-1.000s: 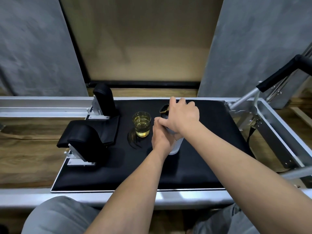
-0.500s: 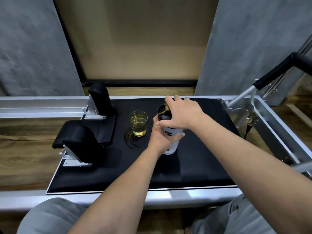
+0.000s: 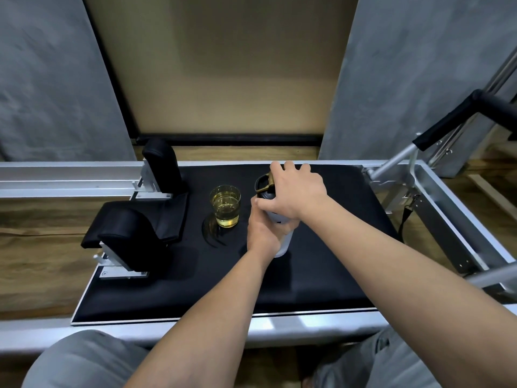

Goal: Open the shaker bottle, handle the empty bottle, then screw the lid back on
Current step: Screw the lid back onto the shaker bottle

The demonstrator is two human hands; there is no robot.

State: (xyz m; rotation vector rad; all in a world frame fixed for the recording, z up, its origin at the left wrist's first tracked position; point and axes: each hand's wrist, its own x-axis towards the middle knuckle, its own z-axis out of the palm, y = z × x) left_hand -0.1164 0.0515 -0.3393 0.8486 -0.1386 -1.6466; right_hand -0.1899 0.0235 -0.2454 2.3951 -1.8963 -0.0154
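Observation:
A white shaker bottle (image 3: 283,243) stands upright on the black padded carriage (image 3: 321,270). Its black lid (image 3: 262,184) has a gold flip clasp and sits on top of the bottle. My left hand (image 3: 263,233) wraps the bottle's body from the near left side. From above, my right hand (image 3: 293,191) covers the lid, its fingers closed around the rim. Most of the bottle is hidden by both hands.
A clear glass (image 3: 225,205) part full of yellow liquid stands just left of the bottle. Two black shoulder rests (image 3: 131,236) rise at the carriage's left end. A metal frame rail and a black-gripped bar (image 3: 447,119) run along the right.
My right hand has turned on the lid, its thumb now lower on the near side. The left hand keeps its hold on the bottle body. The camera has shifted slightly.

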